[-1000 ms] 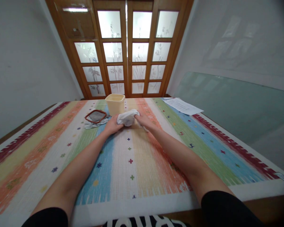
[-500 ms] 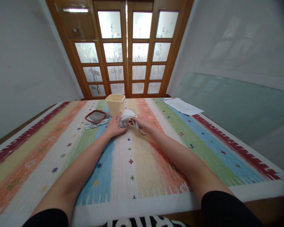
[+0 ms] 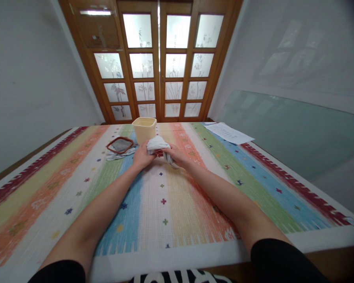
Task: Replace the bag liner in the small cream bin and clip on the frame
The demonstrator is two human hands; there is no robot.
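Observation:
Between my two hands is a bunched white cloth (image 3: 157, 144), raised a little over the striped tablecloth (image 3: 155, 208). My left hand (image 3: 142, 156) is closed on its left side, with some fingers hidden behind the fabric. On the right side, my right hand (image 3: 177, 155) grips the cloth, and a loose fold hangs below the fingers. Just behind my left hand stands a cream plastic tub (image 3: 144, 129). Left of the tub, a brown-rimmed frame with grey material inside (image 3: 120, 145) rests on a crumpled grey-white cloth (image 3: 118, 156).
Sheets of printed paper (image 3: 230, 133) lie at the far right of the table. A greenish glass panel (image 3: 283, 129) leans against the right wall. Wooden doors with frosted panes (image 3: 162, 67) stand beyond the table's far edge.
The white cloth has shifted slightly left and its folds look different between my hands. My right hand has moved a touch with it. The tub and frame stay put.

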